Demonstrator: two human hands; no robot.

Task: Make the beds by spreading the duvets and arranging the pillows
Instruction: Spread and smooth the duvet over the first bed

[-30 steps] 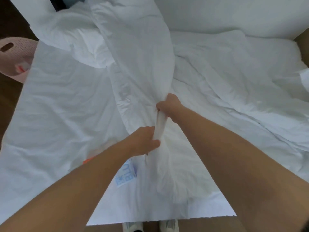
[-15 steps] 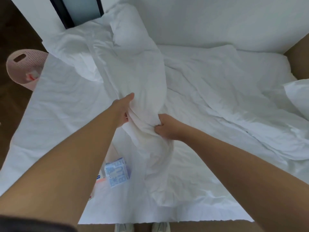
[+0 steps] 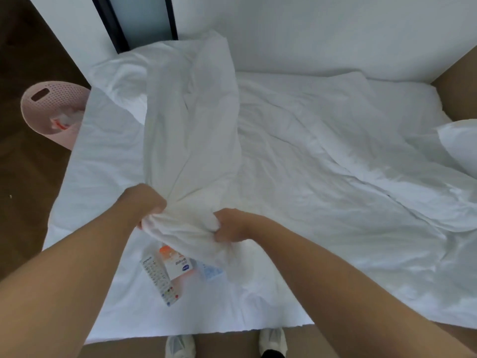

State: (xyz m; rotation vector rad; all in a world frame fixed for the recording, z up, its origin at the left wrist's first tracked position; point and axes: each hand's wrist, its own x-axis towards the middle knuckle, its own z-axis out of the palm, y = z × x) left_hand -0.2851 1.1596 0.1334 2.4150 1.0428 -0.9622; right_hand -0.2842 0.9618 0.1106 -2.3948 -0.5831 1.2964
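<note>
The bed fills most of the view and is covered by a white sheet, with its near edge just beyond the person's shoes. The right half of the bed is covered by crumpled white bedding. Whether this bedding is one piece with the held duvet cannot be told.

The duvet is raised as a long bunched band. It runs from the hands at the near centre of the bed to the far left, where its far end stands above a pillow. A second pillow is seen at the right edge of the bed.

A pink perforated basket is placed on the dark floor, just beside the left edge of the bed.

The near end of the duvet is gathered between both hands. The left hand is clenched on the fabric at the left of the bunch. The right hand is clenched on it at the right, with the fingers curled into the cloth.

Three small items lie on the sheet below the hands: a white remote control, an orange-and-white box touching it, and a pale blue pack partly covered by the hanging duvet.
</note>
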